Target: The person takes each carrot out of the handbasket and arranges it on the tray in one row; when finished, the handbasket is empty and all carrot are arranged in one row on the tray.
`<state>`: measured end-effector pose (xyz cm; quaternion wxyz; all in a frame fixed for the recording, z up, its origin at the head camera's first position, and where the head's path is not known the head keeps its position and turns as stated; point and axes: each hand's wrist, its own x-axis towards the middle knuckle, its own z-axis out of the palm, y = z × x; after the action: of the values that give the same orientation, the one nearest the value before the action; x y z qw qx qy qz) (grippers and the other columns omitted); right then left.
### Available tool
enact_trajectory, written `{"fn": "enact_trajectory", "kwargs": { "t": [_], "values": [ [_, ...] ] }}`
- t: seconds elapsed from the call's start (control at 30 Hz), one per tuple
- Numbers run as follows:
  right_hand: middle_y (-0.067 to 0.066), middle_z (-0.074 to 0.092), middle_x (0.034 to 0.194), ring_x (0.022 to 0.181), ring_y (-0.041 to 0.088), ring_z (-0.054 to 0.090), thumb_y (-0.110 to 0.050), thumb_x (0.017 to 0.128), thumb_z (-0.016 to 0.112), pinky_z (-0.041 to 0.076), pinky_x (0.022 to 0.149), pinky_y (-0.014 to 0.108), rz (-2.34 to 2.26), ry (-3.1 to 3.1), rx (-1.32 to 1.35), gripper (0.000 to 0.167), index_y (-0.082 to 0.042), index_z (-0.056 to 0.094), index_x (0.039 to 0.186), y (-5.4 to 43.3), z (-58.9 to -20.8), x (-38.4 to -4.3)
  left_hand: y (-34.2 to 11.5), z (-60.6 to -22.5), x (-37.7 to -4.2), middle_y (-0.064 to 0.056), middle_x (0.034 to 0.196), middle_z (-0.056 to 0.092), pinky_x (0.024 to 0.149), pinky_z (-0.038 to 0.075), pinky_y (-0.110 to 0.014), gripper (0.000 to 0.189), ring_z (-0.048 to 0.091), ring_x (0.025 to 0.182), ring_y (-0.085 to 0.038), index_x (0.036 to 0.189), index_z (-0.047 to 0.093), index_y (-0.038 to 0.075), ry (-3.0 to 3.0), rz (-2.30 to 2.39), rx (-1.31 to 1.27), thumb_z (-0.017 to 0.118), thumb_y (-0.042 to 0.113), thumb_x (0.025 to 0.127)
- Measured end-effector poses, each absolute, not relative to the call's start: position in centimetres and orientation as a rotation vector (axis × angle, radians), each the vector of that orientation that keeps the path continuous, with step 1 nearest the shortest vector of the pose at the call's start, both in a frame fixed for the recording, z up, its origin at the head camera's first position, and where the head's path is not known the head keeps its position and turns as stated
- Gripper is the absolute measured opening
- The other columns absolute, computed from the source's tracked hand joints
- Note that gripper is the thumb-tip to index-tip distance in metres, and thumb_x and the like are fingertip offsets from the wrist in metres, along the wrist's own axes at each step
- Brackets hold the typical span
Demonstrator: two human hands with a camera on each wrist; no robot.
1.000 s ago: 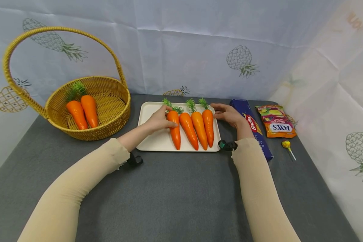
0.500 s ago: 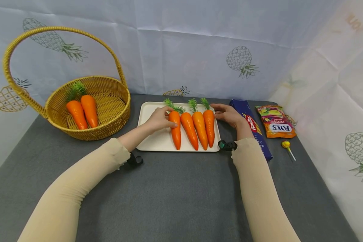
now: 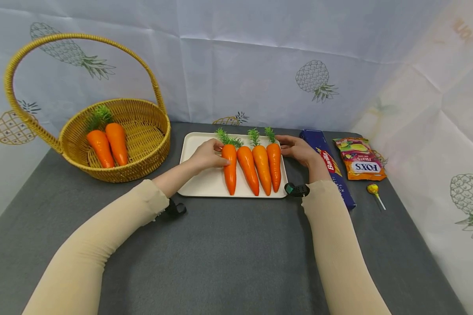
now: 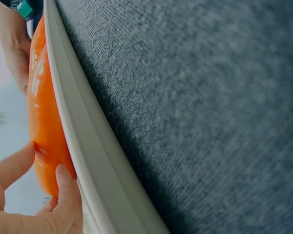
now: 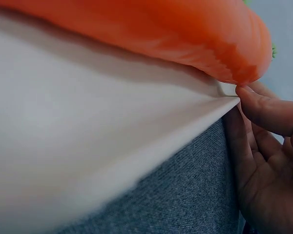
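On a cream tray (image 3: pixel 199 186) lie several orange carrots with feathery green tops, side by side, tips toward me. My left hand (image 3: pixel 209 155) pinches the leftmost carrot (image 3: pixel 230 175) near its thick end. The left wrist view has a thumb and finger (image 4: pixel 67 190) against that orange carrot end, just above the tray's rim. At the tray's right end, my right hand (image 3: pixel 299 149) reaches beside the rightmost carrot (image 3: pixel 275 168) with extended fingers. In the right wrist view the thumb meets the rim corner close under a carrot (image 5: pixel 219 39), the other fingers outside the rim.
A yellow wicker basket (image 3: pixel 90 173) with a tall handle stands at the left, with two carrots (image 3: pixel 117 142) in it. Right of the tray are a blue Barilla pasta box (image 3: pixel 331 164), a Fox's candy bag (image 3: pixel 360 158) and a lollipop (image 3: pixel 373 189). A patterned curtain (image 3: pixel 240 65) hangs behind.
The leftmost carrot and the others on the tray have slid a little to the right, with the left fingers following. The right hand, tray and basket stay where they were.
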<state>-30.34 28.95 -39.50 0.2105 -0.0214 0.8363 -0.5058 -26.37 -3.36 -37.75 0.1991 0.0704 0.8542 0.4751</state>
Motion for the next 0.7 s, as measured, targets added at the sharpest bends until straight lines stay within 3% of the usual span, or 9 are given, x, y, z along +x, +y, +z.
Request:
{"fn": "enact_trajectory", "kwargs": {
  "t": [0.37, 0.7],
  "values": [
    [0.018, 0.033, 0.159, 0.144, 0.036, 0.037, 0.003, 0.1, 0.047, 0.032, 0.123, 0.051, -1.413, 2.31, -0.041, 0.061, -0.01, 0.029, 0.156, 28.3, -38.3, -29.5, -3.5, -37.3, -26.5, -0.019, 0.139, 0.049, 0.099, 0.053, -0.038, 0.069, 0.054, 0.12, -0.031, 0.145, 0.041, 0.001, 2.394, 1.349, 0.136, 0.074, 0.014, 0.086],
    [0.019, 0.031, 0.16, 0.144, 0.037, 0.034, 0.004, 0.099, 0.047, 0.031, 0.123, 0.053, -1.41, 2.297, -0.036, 0.062, -0.007, 0.028, 0.156, 27.9, -37.4, -29.0, -4.6, -35.8, -26.4, -0.02, 0.144, 0.045, 0.102, 0.055, -0.04, 0.069, 0.061, 0.119, -0.035, 0.148, 0.035, 0.001, 2.331, 1.429, 0.114, 0.071, 0.009, 0.089]
  ]
}}
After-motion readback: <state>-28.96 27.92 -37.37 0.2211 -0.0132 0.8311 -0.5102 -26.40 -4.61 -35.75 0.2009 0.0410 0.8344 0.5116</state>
